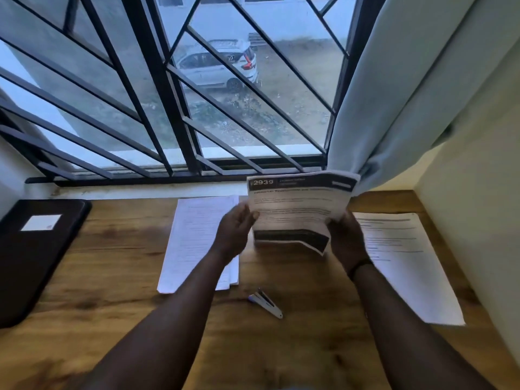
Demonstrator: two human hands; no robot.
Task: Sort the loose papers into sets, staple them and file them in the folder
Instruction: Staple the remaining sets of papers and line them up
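I hold a set of printed papers (298,209) with dark header and footer bands upright over the wooden desk (112,277). My left hand (235,230) grips its left edge and my right hand (347,237) grips its lower right edge. A white pile of papers (191,243) lies flat on the desk, partly under my left forearm. Another printed sheet set (405,263) lies to the right. A small stapler (266,303) rests on the desk between my forearms. The black folder (36,254) with a white label lies shut at the far left.
A barred window (168,94) stands directly behind the desk, with a pale curtain (394,94) hanging at the right down to the desk's back edge. A cream wall (478,220) bounds the desk's right side.
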